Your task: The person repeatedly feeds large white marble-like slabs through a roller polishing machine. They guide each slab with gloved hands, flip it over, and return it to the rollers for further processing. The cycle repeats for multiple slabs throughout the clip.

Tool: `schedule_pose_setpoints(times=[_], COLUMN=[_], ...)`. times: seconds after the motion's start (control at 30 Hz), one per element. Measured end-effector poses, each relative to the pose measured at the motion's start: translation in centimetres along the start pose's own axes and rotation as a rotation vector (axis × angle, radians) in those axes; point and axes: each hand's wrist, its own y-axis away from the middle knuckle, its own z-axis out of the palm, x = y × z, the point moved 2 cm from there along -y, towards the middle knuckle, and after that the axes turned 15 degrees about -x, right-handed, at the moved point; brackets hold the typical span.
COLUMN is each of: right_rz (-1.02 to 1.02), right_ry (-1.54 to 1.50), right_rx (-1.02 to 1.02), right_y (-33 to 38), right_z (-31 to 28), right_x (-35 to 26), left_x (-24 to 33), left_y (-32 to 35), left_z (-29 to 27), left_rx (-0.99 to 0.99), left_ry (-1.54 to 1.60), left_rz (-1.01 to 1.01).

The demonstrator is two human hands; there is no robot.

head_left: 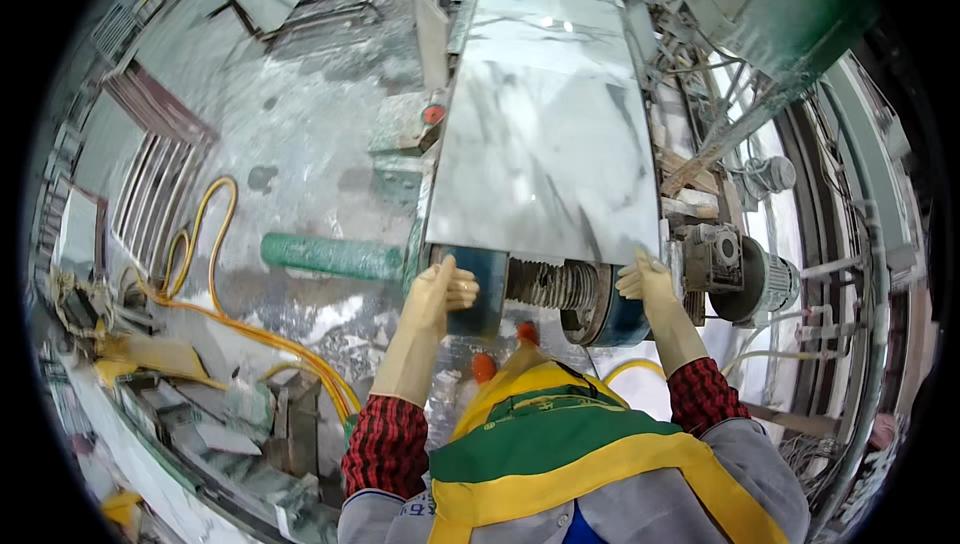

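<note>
A white marbled stone slab (545, 159) with grey veins lies on a belt conveyor and stretches away from me. Both my hands wear cream rubber gloves and are at its near edge. My left hand (440, 292) is by the near left corner, thumb up and fingers pointing inward over the dark conveyor belt (478, 294). By the near right corner is my right hand (648, 282), its thumb at the slab's edge and its fingers turned inward. The fingers of both look apart and wrapped round nothing. Whether either hand presses on the slab, I cannot tell.
Between the belts sits a ribbed roller (550, 286). A motor (765, 284) juts out at the right. A green pipe (335, 256) sticks out on the left, beside a box with a red button (433, 115). Yellow hoses (290, 344) cross the wet floor.
</note>
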Motion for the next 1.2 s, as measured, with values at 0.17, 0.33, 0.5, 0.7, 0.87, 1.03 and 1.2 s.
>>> schedule_pose_setpoints(times=[0.17, 0.33, 0.5, 0.7, 0.87, 1.03, 1.2], right_rz=[-0.7, -1.147, -1.185, -1.14, -1.168, -1.132, -1.085], right_ry=[0.859, 1.192, 1.126, 1.112, 1.168, 1.263, 1.31], right_rx=[-0.098, -0.208, -0.373, -0.47, -0.51, -0.444, -0.014], right_y=[-1.4, -7.6, -8.6, -9.1, -9.1, -7.9, -7.1], right_z=[8.2, 12.9, 13.2, 12.6, 10.2, 6.4, 1.3], right_x=[-7.6, -9.1, -8.0, -7.6, -7.8, -6.7, -2.9], left_x=[-8.5, -18.5, -30.5, -35.1, -26.3, -30.8, -26.9], left_y=[10.6, 23.1, 35.6, 40.1, 36.9, 35.0, 32.4], left_z=[-3.0, -6.9, -3.4, 3.3, 11.5, 6.5, 6.4], left_rx=[0.149, 0.498, 0.761, 0.757, 0.656, 0.639, 0.681], left_ry=[0.056, 0.215, 0.436, 0.142, -0.623, -0.133, -0.213], left_rz=[-0.182, -0.148, -0.072, -0.22, 0.024, -0.119, -0.116])
